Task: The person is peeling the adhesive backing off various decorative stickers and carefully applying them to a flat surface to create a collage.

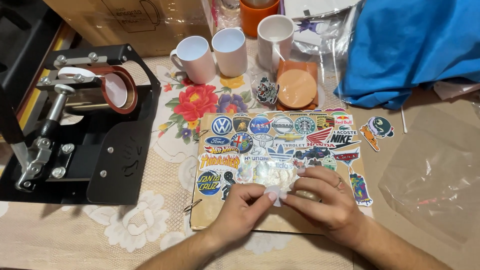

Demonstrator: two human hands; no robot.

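Observation:
Both my hands meet over the near edge of a brown board [215, 215] covered with several colourful stickers. My left hand [243, 204] and my right hand [320, 197] pinch a small white round sticker [273, 190] between their fingertips. The right hand wears a ring. A clear plastic packet [272, 172] with pale contents lies on the board just beyond my fingers. Whether the small sticker is still joined to a backing is hidden by my fingers.
A black mug heat press [85, 130] stands at the left. Three white mugs [230, 50] and an orange coaster stack [297, 86] sit behind the board. Blue cloth [415, 45] lies at the back right, clear plastic bags [435, 185] at the right, loose stickers [377, 129] between.

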